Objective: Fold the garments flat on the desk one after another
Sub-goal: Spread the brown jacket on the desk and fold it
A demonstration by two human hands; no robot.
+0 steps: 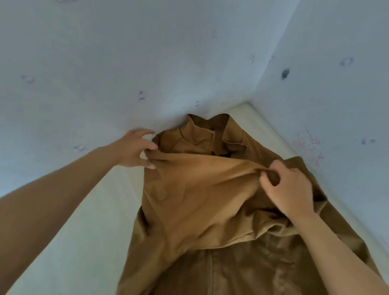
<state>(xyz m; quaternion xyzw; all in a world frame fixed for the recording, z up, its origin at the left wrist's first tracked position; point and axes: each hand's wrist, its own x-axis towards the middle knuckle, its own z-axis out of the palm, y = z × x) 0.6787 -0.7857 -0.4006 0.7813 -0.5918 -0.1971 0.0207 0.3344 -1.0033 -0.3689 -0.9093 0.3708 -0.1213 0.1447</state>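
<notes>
A tan-brown collared garment (198, 201) lies lengthwise on the pale desk (97, 221), its collar pushed into the far corner against the wall. A folded-over panel of it is lifted and stretched between my hands. My left hand (136, 150) pinches the panel's upper left corner next to the collar. My right hand (288, 191) grips the upper right edge, fingers curled round the cloth. The lower part of the garment runs out of view at the bottom.
Two light blue walls (150, 49) with faint pink and purple prints meet in a corner just behind the collar. A small dark spot (285, 73) marks the right wall. The desk's pale rim (272, 128) runs along the right wall.
</notes>
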